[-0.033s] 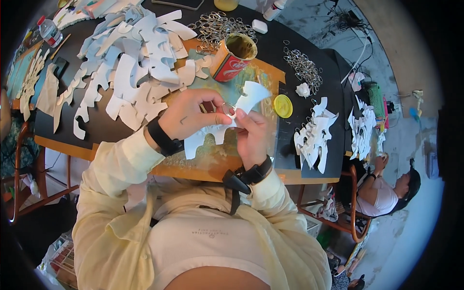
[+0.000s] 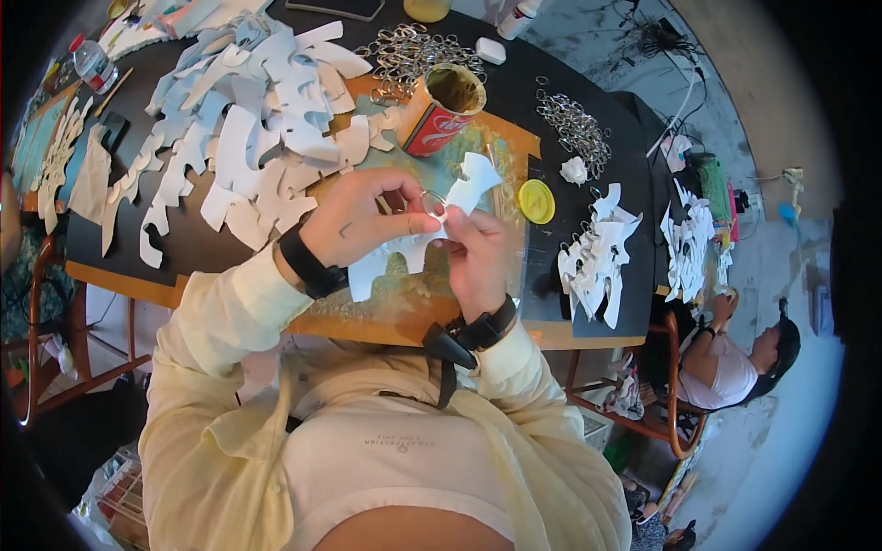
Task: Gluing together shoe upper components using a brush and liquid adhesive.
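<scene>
Ring (image 2: 432, 204), metal, one: held up over the front of the worktable (image 2: 548, 253), pinched between the thumb and bent fingers of the left hand (image 2: 360, 216). White cut-out (image 2: 472, 186), thin and notched, one: gripped close beside the ring by the right hand (image 2: 480, 262), thumb uppermost, that hand likewise closed to a pinch. The two items met at the fingertips; whether the ring passed through the cut-out, I could not tell from where I stood, the fingers covering the join. Lower part of the cut-out: hanging behind and below the left hand, over the stained work mat (image 2: 413, 298). Change noted: slight; the flared upper end had swung a little leftward and showed narrower than an instant earlier, while both hands kept almost the same place and the same pinch. Reading of it: probably a small turn of the cut-out against the ring, the fitting of the two seemingly in progress, neither item let go. Nearby stock, unmoved: open red-and-yellow can (image 2: 441, 124), just beyond the hands; yellow lid (image 2: 537, 201), lying to the right; loose metal rings (image 2: 418, 50), heaped behind the can; white cut-outs, large heap (image 2: 262, 124) leftward, smaller pile (image 2: 602, 253) rightward.
</scene>
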